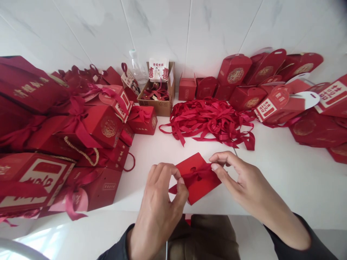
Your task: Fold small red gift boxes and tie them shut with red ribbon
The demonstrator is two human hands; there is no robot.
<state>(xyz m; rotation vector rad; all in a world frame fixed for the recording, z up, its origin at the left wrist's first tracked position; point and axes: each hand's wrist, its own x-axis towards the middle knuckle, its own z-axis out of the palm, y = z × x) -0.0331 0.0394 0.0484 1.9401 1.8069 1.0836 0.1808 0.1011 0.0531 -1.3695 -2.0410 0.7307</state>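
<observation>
A small red gift box (205,190) sits at an angle on the white table near its front edge, directly before me. Across its top runs a dark red ribbon (197,175), gathered into a knot at the middle. At the box's left side, my left hand (162,196) pinches one part of the ribbon between thumb and fingers. My right hand (244,180) holds the other part at the upper right corner, thumb and index finger together. The ribbon is drawn out between both hands. My left fingers hide some of the box's left side.
Behind the box lies a heap of loose red ribbons (211,121). A cardboard box (159,107) with small red items stands near the wall, beside a clear bottle (137,68). Ribboned red boxes (100,126) are piled at left; handled red boxes (248,98) stand at right.
</observation>
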